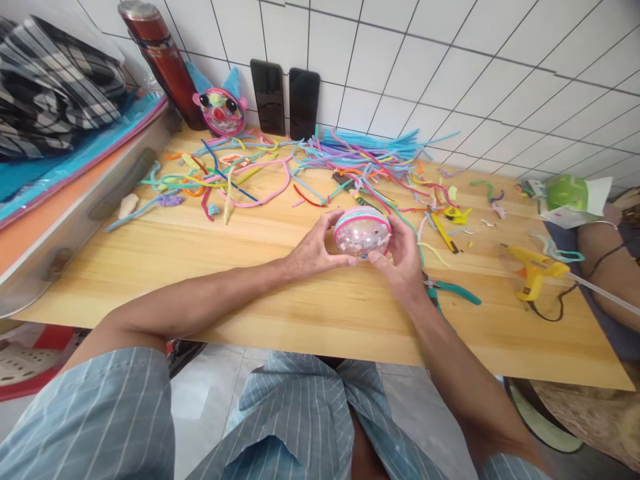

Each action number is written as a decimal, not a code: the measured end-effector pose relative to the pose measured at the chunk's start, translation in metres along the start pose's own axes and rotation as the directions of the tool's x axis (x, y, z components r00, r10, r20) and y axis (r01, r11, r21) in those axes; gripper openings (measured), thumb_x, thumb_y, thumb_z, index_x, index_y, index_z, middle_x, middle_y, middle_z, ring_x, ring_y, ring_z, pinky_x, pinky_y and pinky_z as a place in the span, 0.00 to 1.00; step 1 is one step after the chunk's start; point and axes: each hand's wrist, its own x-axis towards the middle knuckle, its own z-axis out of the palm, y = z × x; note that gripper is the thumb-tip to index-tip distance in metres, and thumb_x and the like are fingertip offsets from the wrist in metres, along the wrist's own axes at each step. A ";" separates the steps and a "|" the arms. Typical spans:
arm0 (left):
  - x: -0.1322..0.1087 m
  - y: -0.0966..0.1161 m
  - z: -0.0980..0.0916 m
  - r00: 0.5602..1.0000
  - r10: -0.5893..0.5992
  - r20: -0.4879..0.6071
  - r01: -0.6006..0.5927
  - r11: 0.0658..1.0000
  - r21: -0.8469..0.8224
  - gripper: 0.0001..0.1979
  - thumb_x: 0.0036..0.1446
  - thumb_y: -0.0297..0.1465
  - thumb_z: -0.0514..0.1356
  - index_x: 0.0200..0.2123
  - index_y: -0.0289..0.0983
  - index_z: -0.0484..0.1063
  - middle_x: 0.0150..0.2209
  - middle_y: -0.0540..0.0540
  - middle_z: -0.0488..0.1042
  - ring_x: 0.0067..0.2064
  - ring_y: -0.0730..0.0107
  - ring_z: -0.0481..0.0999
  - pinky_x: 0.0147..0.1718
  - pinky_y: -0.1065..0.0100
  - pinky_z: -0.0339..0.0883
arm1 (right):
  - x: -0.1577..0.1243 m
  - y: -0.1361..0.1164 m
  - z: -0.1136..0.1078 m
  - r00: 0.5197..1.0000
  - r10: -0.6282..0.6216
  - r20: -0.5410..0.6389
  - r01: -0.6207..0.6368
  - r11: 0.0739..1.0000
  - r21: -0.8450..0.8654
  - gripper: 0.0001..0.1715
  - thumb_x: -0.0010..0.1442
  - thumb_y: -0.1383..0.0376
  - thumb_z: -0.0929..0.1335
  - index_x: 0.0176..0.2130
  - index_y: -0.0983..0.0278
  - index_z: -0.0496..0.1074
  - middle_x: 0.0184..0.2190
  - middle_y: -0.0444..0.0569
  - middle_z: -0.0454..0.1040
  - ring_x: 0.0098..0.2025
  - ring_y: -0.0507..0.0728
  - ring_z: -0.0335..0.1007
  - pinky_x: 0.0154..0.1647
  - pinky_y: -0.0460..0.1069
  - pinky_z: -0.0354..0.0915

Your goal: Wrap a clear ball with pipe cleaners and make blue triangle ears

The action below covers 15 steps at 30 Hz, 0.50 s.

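Between my two hands is a clear plastic ball (361,239) with bits of pink and white inside and pink and pale-blue pipe cleaner bands round its upper part. My left hand (323,247) curves round its left side, thumb low along the near edge. On the right, my right hand (403,257) grips the other side, thumb pressed at the lower front. Just past my right wrist lie teal-handled pliers (453,291). A yellow-and-black utility knife (444,232) rests beyond my right hand.
Many pipe cleaners (370,148) spread along the tiled wall. Two dark phones (303,103) lean there, beside a decorated ball with blue ears (223,110) and a red flask (165,63). A yellow glue gun (535,272) sits right, near another person's arm (607,260). A plastic bin (95,200) borders the left.
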 end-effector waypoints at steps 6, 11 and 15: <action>-0.001 0.000 -0.002 0.999 0.038 0.031 -0.041 0.991 0.131 0.59 0.47 0.59 0.78 0.74 0.39 0.62 0.72 0.28 0.67 0.75 0.35 0.66 0.76 0.37 0.60 | 0.000 0.002 0.004 0.996 -0.055 0.072 0.062 0.993 -0.100 0.44 0.64 0.47 0.77 0.70 0.58 0.65 0.69 0.62 0.73 0.70 0.69 0.73 0.69 0.68 0.72; 0.001 -0.001 -0.002 0.998 0.031 0.063 -0.039 0.991 0.130 0.61 0.49 0.59 0.77 0.76 0.37 0.57 0.73 0.27 0.65 0.75 0.34 0.66 0.76 0.37 0.60 | -0.001 0.000 0.006 0.995 -0.012 0.103 0.024 0.992 -0.123 0.44 0.65 0.46 0.77 0.70 0.58 0.66 0.70 0.61 0.73 0.70 0.68 0.72 0.71 0.68 0.71; 0.003 -0.003 0.001 0.997 0.038 0.062 -0.045 0.992 0.115 0.63 0.49 0.60 0.76 0.77 0.37 0.55 0.74 0.27 0.63 0.77 0.34 0.63 0.77 0.37 0.58 | -0.004 0.003 0.007 0.990 0.069 0.122 -0.059 0.995 -0.082 0.51 0.62 0.42 0.78 0.72 0.59 0.63 0.72 0.63 0.70 0.72 0.70 0.70 0.73 0.69 0.69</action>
